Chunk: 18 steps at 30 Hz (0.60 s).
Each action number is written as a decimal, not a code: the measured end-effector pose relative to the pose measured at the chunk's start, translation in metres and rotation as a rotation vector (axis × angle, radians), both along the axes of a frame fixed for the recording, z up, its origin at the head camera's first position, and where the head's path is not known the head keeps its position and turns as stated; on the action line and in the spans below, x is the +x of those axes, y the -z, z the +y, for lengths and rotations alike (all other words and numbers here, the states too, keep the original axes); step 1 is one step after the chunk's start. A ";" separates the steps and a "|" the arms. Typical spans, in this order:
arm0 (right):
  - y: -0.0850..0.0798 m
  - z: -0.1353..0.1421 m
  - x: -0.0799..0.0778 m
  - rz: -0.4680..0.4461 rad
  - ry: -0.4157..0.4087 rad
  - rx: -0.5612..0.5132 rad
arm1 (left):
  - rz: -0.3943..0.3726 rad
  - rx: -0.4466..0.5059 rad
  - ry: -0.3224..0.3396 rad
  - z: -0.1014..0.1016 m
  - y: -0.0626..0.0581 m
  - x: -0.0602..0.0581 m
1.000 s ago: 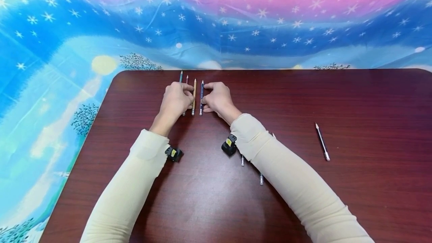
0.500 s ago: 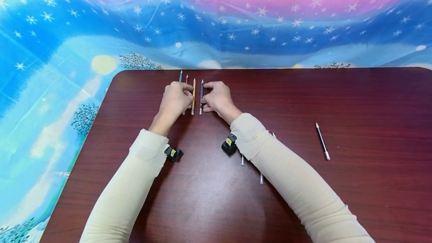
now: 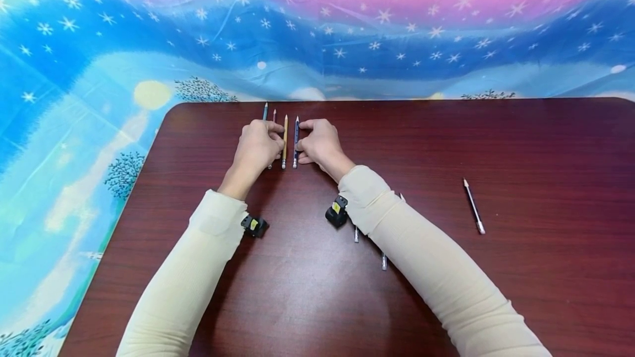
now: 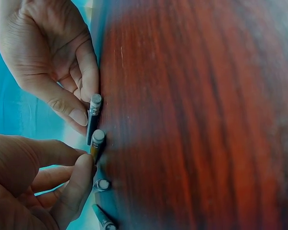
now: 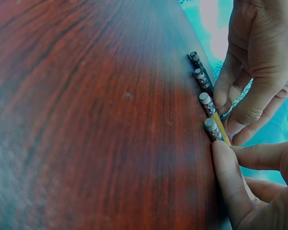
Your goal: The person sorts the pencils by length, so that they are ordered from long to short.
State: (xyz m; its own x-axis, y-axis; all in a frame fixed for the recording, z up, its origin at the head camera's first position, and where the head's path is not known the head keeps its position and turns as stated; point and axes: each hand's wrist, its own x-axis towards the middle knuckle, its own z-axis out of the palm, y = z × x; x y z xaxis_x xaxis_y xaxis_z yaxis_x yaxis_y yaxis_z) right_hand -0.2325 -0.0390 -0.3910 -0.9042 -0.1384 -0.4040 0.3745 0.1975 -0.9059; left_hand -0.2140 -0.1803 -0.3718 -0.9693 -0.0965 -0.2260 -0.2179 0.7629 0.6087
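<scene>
Near the table's far edge, several pencils lie side by side, tips pointing away. My left hand [image 3: 258, 145] has its thumb and index fingertips at the left side of a yellow pencil [image 3: 285, 139]. My right hand [image 3: 321, 145] holds its thumb and index fingertips against a dark blue pencil [image 3: 296, 134], a narrow gap from the yellow one. To the left are a teal pencil [image 3: 265, 111] and a maroon pencil [image 3: 275, 115], both partly hidden under my left hand. In the left wrist view, the eraser ends of the yellow pencil [image 4: 98, 136] and dark blue pencil [image 4: 95, 100] show close together.
A black pencil [image 3: 474, 206] lies slanted on the reddish-brown table [image 3: 545, 180] at the right. Two eraser-ended pencils [image 3: 384, 261] stick out from beneath my right sleeve, mostly hidden. A patterned cloth [image 3: 317, 26] hangs behind the table's far edge.
</scene>
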 end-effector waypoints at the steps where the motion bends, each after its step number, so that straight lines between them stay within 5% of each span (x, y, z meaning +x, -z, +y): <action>1: 0.000 0.000 0.000 0.000 0.000 0.001 | -0.003 0.006 -0.003 0.000 0.000 0.000; 18: 0.000 0.002 0.001 -0.009 0.002 -0.021 | -0.012 0.037 -0.011 0.000 -0.001 0.002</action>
State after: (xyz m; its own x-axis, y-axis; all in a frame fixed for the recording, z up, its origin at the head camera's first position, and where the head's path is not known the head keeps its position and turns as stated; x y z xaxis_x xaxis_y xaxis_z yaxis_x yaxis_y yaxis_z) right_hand -0.2319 -0.0374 -0.3910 -0.9011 -0.1449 -0.4086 0.3827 0.1772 -0.9067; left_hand -0.2123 -0.1800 -0.3704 -0.9654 -0.0987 -0.2415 -0.2339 0.7376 0.6334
